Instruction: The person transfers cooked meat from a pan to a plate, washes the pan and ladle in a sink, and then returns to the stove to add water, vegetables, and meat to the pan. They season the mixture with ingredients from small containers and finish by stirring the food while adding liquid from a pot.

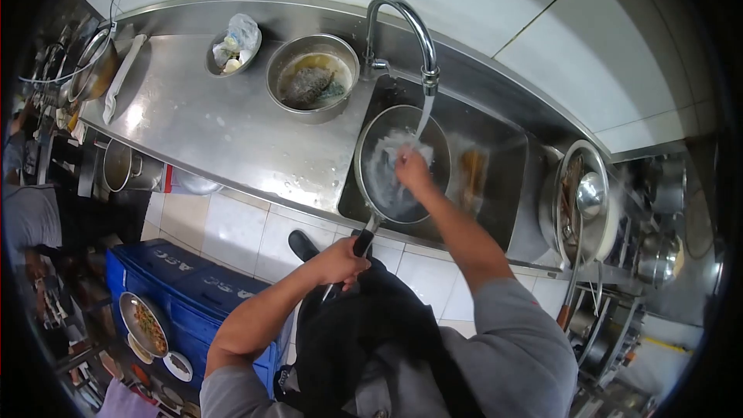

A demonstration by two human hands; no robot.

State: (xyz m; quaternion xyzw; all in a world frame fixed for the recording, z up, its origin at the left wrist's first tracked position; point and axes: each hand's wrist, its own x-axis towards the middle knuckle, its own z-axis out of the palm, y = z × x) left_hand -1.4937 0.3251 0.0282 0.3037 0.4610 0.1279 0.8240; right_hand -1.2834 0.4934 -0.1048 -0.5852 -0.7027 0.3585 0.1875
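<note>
My left hand (342,262) is wrapped round the black handle of a frying pan (437,147), which is held over the sink (499,151). Inside the pan, my right hand (412,169) has its fingers closed against the inner surface; whatever they hold is hidden by the hand and splashing water. From the curved chrome faucet (414,22) a stream runs into the pan beside my right hand. Left of the sink stands a metal pot (282,110) with murky liquid and a grey scouring pad (308,87) in it.
A bowl (216,68) containing a plastic bag stands on the steel counter (186,101). Right of the sink, a large pot (551,209) holds a ladle (590,193) and other utensils. Behind my left arm are a blue bin (178,271) and a pan of food (147,325). Another person (35,217) stands far left.
</note>
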